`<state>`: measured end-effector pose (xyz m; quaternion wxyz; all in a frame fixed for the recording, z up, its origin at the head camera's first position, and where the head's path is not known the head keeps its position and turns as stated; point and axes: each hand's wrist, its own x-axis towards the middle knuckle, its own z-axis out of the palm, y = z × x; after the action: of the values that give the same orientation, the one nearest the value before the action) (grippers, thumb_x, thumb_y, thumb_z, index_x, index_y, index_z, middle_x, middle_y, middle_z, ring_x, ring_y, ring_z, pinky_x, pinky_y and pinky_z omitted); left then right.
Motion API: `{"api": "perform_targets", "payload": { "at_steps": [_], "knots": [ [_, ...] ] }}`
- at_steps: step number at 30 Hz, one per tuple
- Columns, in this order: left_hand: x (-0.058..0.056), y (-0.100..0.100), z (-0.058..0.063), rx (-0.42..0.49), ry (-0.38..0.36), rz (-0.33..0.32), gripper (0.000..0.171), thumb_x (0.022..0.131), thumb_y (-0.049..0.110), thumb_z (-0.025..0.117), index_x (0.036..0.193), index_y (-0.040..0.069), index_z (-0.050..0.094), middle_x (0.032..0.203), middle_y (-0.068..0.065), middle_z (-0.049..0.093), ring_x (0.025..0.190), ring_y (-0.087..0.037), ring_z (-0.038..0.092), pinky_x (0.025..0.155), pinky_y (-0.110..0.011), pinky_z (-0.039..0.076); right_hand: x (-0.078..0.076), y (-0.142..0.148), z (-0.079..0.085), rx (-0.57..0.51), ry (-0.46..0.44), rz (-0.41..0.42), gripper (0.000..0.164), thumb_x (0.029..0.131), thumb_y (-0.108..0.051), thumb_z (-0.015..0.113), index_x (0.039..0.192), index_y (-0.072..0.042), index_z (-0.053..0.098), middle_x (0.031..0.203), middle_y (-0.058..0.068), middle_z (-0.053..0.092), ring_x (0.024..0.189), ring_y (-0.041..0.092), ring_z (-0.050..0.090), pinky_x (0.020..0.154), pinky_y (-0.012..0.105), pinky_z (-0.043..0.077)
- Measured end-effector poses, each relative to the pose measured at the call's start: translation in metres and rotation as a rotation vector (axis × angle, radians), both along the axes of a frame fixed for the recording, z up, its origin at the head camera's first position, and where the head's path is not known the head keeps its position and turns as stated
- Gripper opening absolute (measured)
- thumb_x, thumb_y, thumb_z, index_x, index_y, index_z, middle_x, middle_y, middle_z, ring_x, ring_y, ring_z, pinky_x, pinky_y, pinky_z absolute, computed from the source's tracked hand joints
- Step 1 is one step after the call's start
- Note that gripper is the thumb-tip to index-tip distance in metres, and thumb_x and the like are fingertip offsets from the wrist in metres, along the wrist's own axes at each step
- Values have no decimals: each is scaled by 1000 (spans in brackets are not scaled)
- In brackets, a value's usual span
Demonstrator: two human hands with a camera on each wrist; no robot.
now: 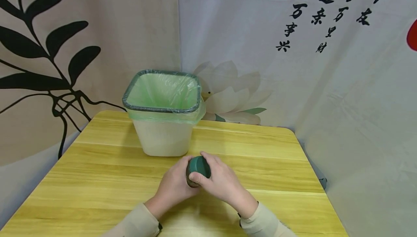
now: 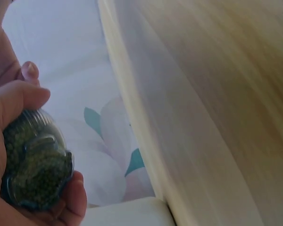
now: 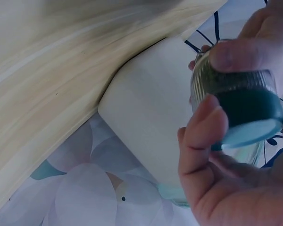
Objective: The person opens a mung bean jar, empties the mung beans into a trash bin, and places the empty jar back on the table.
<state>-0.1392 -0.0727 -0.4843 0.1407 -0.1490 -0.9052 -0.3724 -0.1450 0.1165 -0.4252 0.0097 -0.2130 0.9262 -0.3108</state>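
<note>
Both hands hold a clear ribbed jar (image 2: 40, 160) full of small green grains, low over the table in front of the bin. The jar has a dark green lid (image 1: 199, 165). My left hand (image 1: 177, 182) grips the jar body, its thumb and fingers curled round the side. My right hand (image 1: 224, 182) holds the lid between thumb and fingers. In the right wrist view, the lid is tilted toward the right hand's palm. The grains inside show best in the left wrist view; in the head view the hands hide most of the body.
A white bin (image 1: 164, 137) with a pale green bag (image 1: 156, 92) over its rim stands at the back left of the wooden table (image 1: 254, 161), just beyond the hands. Behind it hang printed curtains (image 1: 228, 19) with leaves, a lotus and characters.
</note>
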Motion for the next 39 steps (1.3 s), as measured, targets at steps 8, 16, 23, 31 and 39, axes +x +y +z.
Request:
{"api": "perform_targets", "payload": {
  "at_steps": [8,16,23,31,39],
  "knots": [
    [5,9,6,23,-4,38,87,68,31,100,138,5,57,122,-7,71,100,-24,73,83,-44,63,3,-10,-2,7,11,-84,79,104,-70,52,159,-14,49,147,20,62,121,37,70,91,51,60],
    [6,12,8,33,9,33,84,66,29,100,134,4,58,117,-5,71,97,-21,72,82,-41,63,4,-16,-8,27,124,-131,71,105,-67,49,147,-10,59,130,17,69,98,30,72,73,42,59],
    [5,13,9,52,-18,27,82,66,29,99,134,6,59,118,-4,71,99,-21,72,83,-42,62,4,-15,-9,7,150,-132,71,104,-66,51,144,-9,61,130,18,70,99,33,74,75,43,61],
    [5,11,10,79,-74,2,82,66,29,99,136,10,59,120,-2,72,100,-18,71,84,-40,62,4,-13,-9,3,173,-112,68,103,-63,54,143,-9,62,129,19,71,99,32,74,75,42,62],
    [2,5,10,116,-99,-63,84,66,26,99,139,12,58,120,1,72,100,-15,70,84,-34,61,5,-13,-8,24,214,-81,63,102,-58,58,141,-9,62,125,17,71,94,29,74,73,39,61]
  ]
}}
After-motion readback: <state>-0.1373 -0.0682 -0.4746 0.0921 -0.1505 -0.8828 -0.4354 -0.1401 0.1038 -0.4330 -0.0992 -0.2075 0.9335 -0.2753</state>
